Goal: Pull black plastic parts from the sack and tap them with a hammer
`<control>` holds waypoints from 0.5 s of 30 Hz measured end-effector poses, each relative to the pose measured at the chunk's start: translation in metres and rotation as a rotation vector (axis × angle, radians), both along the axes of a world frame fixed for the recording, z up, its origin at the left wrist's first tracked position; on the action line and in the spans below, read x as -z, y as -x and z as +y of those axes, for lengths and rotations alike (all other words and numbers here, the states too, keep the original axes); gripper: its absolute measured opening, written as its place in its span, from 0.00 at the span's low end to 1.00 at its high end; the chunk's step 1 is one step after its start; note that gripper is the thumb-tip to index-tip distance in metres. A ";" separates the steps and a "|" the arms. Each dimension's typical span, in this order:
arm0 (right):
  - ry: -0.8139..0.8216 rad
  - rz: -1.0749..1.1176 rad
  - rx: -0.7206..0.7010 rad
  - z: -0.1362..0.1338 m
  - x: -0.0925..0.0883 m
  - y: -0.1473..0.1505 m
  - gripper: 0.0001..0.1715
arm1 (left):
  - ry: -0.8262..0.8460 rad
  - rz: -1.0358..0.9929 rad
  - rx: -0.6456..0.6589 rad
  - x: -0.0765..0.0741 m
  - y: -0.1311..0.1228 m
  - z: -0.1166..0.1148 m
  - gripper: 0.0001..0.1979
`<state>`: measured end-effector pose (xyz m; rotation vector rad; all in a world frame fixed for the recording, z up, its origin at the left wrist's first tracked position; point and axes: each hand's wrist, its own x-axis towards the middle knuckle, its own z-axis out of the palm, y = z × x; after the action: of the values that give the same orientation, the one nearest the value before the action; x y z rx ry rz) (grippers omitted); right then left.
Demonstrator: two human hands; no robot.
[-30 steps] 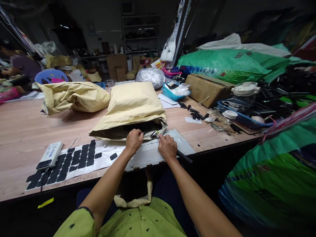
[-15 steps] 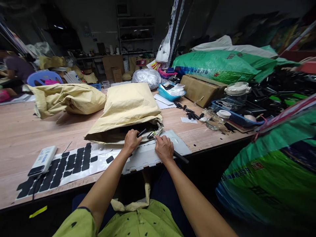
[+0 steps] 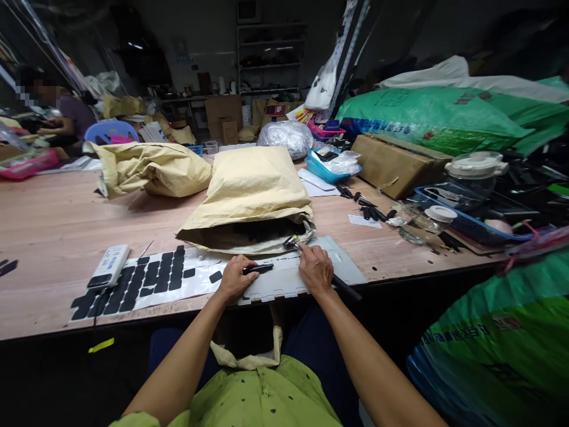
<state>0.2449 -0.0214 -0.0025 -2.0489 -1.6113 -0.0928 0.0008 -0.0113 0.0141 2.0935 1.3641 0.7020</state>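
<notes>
In the head view, the left hand [image 3: 237,279] is curled at the left part of a pale grey board [image 3: 284,283], pinching a slim black piece [image 3: 261,268] between thumb and fingers. The piece sticks out toward the right hand [image 3: 316,268], lying between the two hands and apart from the right one. The right hand is wrapped around a hammer [image 3: 347,287]; the handle runs out below the fist toward the table edge, and the head points up and left, near the open mouth of a cream paper bag [image 3: 258,178]. Whether the hammer head touches the bag, I cannot tell. The bag lies just beyond both hands, dark contents showing inside. Left of the left hand, a white sheet [image 3: 200,274] carries rows of black patches [image 3: 164,273], with a white device [image 3: 109,267] beside them.
</notes>
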 end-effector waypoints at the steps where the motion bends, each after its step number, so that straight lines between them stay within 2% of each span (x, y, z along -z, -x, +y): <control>1: -0.031 0.023 -0.013 -0.003 -0.002 0.002 0.20 | 0.010 -0.009 0.000 0.000 0.000 0.001 0.11; 5: -0.169 0.184 -0.174 -0.023 -0.011 0.021 0.23 | 0.001 -0.017 0.001 0.002 0.000 0.002 0.11; 9: -0.192 0.346 -0.369 -0.045 -0.009 0.047 0.23 | -0.035 -0.025 0.006 0.007 0.001 0.002 0.11; 15: -0.189 0.345 -0.419 -0.051 0.001 0.059 0.21 | -0.088 -0.005 0.021 0.012 0.001 0.003 0.12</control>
<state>0.1858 -0.0728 -0.0032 -1.4578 -1.6955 0.2368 0.0002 -0.0081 0.0019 2.1700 1.3284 0.7704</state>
